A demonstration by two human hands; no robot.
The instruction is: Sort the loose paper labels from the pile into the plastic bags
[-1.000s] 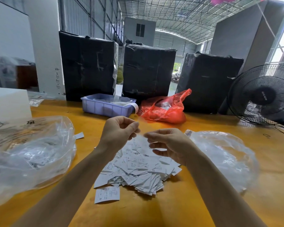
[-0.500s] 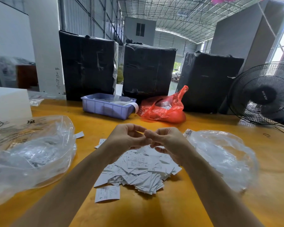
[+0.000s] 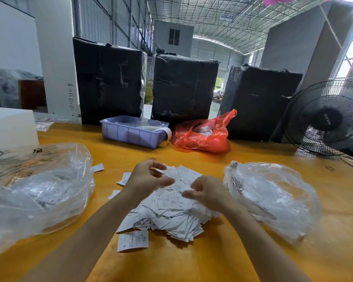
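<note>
One stray label (image 3: 132, 241) lies nearest me on the bench (image 3: 192, 261). Label pile (image 3: 171, 208) sits centre, between two clear plastic bags: left bag (image 3: 35, 192), right bag (image 3: 273, 196). My left hand (image 3: 149, 178) and right hand (image 3: 208, 193) hover over the pile, fingers loosely curled; whether either pinches a label I cannot tell. Beyond: one blue tray (image 3: 131, 133), one red bag (image 3: 204, 133), three black bales (image 3: 183, 86), one fan (image 3: 324, 119).

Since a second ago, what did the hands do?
The left hand and right hand met above the pile of labels, fingers touching, then parted and dropped closer to it. Whether either holds a label now is unclear. The pile, the left clear bag, the right clear bag and the red bag stayed put.
</note>
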